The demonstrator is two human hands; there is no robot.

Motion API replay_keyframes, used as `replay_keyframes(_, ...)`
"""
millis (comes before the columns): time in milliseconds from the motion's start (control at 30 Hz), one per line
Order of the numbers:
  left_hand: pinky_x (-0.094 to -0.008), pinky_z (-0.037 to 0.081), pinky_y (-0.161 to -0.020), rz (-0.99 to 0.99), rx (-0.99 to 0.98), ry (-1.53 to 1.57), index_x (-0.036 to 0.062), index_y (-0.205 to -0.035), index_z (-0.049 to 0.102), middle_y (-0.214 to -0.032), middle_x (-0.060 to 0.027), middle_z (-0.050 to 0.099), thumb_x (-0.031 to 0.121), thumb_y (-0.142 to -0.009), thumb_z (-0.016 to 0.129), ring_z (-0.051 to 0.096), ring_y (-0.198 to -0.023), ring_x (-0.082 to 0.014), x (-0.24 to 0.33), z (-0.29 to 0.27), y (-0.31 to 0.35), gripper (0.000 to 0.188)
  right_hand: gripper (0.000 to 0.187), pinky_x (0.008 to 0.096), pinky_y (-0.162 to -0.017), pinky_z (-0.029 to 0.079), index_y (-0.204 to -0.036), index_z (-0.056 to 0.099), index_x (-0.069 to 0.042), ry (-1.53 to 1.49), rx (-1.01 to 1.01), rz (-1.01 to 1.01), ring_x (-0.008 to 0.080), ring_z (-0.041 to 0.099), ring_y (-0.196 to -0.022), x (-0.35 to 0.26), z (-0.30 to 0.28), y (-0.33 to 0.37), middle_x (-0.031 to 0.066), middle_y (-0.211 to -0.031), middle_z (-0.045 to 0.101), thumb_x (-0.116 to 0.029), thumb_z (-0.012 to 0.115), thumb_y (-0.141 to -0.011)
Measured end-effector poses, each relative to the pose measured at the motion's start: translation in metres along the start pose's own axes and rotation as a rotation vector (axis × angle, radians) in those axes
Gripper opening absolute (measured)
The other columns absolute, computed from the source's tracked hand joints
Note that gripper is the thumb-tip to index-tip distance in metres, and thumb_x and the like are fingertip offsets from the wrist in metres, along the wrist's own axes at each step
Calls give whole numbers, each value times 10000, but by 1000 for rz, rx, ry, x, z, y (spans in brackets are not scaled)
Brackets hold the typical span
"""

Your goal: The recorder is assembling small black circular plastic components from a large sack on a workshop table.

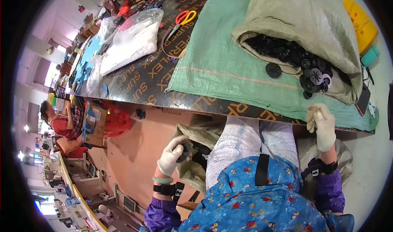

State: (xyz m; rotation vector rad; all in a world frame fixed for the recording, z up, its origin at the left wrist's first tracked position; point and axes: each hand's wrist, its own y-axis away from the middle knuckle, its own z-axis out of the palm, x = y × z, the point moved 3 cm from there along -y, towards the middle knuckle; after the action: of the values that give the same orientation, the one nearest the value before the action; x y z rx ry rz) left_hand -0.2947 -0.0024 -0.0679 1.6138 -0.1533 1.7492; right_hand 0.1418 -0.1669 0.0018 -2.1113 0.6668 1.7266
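My left hand (171, 156), in a whitish glove, is closed round a black round plastic part (184, 151) above a sack (190, 172) beside my legs. My right hand (322, 125), gloved too, is raised at the table's front edge. Its fingers are loosely bent and apart, and I see nothing in them. Just beyond it, a beige woven sack (303, 11) lies on its side with its mouth towards me. Several black round plastic parts (316, 76) spill from it onto a green woven sheet (221, 64). One ribbed black disc (273, 70) lies apart from the heap.
Left on the dark table (143, 84) are scissors (180, 23) with red and yellow handles and a white plastic-wrapped package (133, 45). A phone-like dark slab (363, 101) lies at the right edge. A person (67, 117) sits far left beside a cardboard box (95, 125).
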Motion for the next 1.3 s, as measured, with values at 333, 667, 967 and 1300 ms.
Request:
replay_keyframes(333, -429, 455, -910, -382, 136, -1390, 79, -1170, 602, -1126, -187, 625, 306, -864, 561, 564, -1082, -366, -98, -21, -33, 382, 247, 197, -481, 394, -1075, 561, -26, 60, 110, 47, 62, 495, -561, 17, -24, -4, 33, -759, 570, -229, 465, -970)
replay_keyframes(667, -294, 504, -775, 638, -287, -922, 46, -1056, 637, -1023, -101, 643, 130, -868, 601, 623, -867, -238, 84, 174, -105, 209, 186, 371, -767, 497, -1008, 629, -110, 717, 341, -426, 310, 611, -866, 24, -30, -30, 111, -968, 622, -108, 612, -824)
replay_keyframes(967, -442, 507, -802, 612, -38, -1408, 121, -1180, 520, -1261, -155, 510, 194, -857, 593, 585, -1014, -376, 100, 275, -195, 339, 213, 424, -704, 493, -986, 599, -131, 1020, 171, -436, 314, 601, -824, 10, 10, -50, 100, -953, 588, -211, 637, -791)
replay_keyframes(1300, -427, 507, -728, 727, -20, -1376, 139, -1025, 603, -942, -108, 600, 261, -877, 576, 613, -872, -328, 96, 256, -174, 193, 206, 425, -725, 482, -938, 594, -112, 922, 220, -506, 309, 594, -819, 11, 8, -48, 80, -907, 594, -185, 668, -759)
